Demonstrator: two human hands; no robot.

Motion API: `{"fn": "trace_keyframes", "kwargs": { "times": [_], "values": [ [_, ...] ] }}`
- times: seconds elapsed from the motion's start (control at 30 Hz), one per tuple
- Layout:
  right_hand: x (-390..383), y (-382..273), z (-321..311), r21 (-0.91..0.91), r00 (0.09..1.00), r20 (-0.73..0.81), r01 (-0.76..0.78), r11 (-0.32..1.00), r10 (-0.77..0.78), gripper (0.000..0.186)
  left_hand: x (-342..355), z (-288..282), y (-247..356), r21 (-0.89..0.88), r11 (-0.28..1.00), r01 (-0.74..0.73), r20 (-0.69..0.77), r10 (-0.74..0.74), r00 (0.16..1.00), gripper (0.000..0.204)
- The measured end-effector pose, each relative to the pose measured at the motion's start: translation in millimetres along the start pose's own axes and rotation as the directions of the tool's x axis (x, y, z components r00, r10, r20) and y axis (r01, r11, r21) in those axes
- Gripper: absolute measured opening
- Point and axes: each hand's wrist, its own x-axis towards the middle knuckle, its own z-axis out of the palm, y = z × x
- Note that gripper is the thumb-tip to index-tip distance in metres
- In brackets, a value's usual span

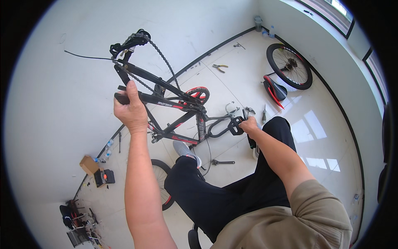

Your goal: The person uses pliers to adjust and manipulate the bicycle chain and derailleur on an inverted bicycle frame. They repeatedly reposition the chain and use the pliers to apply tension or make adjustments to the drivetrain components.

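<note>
Fingers of our left hand (130,106) wrap firmly around a black tube of the bicycle frame (157,100), with the thumb stretched across it. The frame, black with red patches, slants in front of us, its rear end lifted toward the upper left and its middle just beyond our knees; we cannot tell whether any part of it rests on the floor. Past our left hand, the rear derailleur (128,41) hangs at that raised end, and the chain (163,59) droops from it toward the red and black chainring (198,95). Our right hand (250,125) is at the black pedal (236,125), its fingers drawn close together, though we cannot tell whether they grasp the pedal or something beside it. Near that hand, a screwdriver (264,115) lies on the pale tiles (242,85). An adjustable wrench (224,162) lies between our feet, and pliers (220,68) with yellow handles lie farther off, near the wall. On our right, a detached wheel (289,66) sits beside a black and red saddle (277,92); on our left, near the wall, we see an opened cardboard box (88,165).
</note>
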Motion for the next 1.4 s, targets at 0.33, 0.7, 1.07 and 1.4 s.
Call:
{"fn": "trace_keyframes", "kwargs": {
  "times": [0.33, 0.7, 1.07, 1.4],
  "values": [
    [-40.3, -40.0, -47.2, 0.054, 0.943, -0.109, 0.321, 0.946, -0.314, 0.033, 1.2, -3.3, -5.7, 0.061, 0.998, 0.008, -0.025, -0.007, 1.000, 0.045],
    [-86.4, -76.4, -81.3, 0.654, 0.914, 0.209, 0.133, 0.744, -0.347, 0.029, -1.5, -3.6, -1.1, -0.011, 0.999, 0.032, -0.004, -0.032, 0.999, 0.046],
    [-129.3, -102.7, -66.7, 0.789, 0.803, 0.359, 0.010, 0.614, -0.475, 0.030, -3.2, -1.2, -1.3, -0.039, 0.998, 0.039, -0.014, -0.040, 0.999, 0.044],
    [-140.0, -109.0, -56.0, 0.770, 0.791, 0.383, 0.012, 0.638, -0.477, 0.026, -1.9, -2.6, -4.2, 0.001, 0.999, 0.048, -0.012, -0.048, 0.999, 0.045]
  ]
}}
